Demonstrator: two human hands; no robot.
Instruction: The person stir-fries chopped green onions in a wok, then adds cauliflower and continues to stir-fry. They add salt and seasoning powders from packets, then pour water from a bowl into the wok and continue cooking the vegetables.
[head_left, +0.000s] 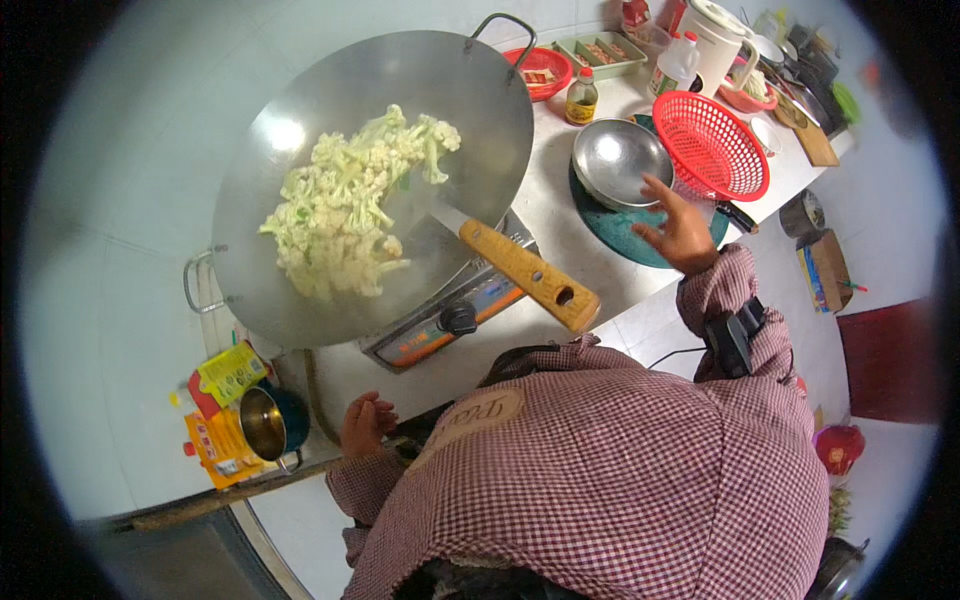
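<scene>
A large metal wok (285, 112) stands on a gas stove (412, 349) with cauliflower florets (345, 187) in it. A spatula with a wooden handle (525, 270) rests in the wok, its handle reaching over the near rim; neither hand touches it. My right hand (679, 225), fingers spread and empty, is raised beside a steel bowl (619, 161) that sits on a round green board (626, 238). A red plastic basket (712, 146) is just beyond that hand. My left hand (367, 425) hangs with curled fingers near the counter's front edge; whether it holds anything cannot be told.
A blue pot (274, 424) and food packets (221, 446) stand left. A knife handle (737, 217) juts past the board. Behind are a small sauce bottle (582, 97), a white jug (676, 64), a divided tray (604, 54) and a small red basket (551, 75).
</scene>
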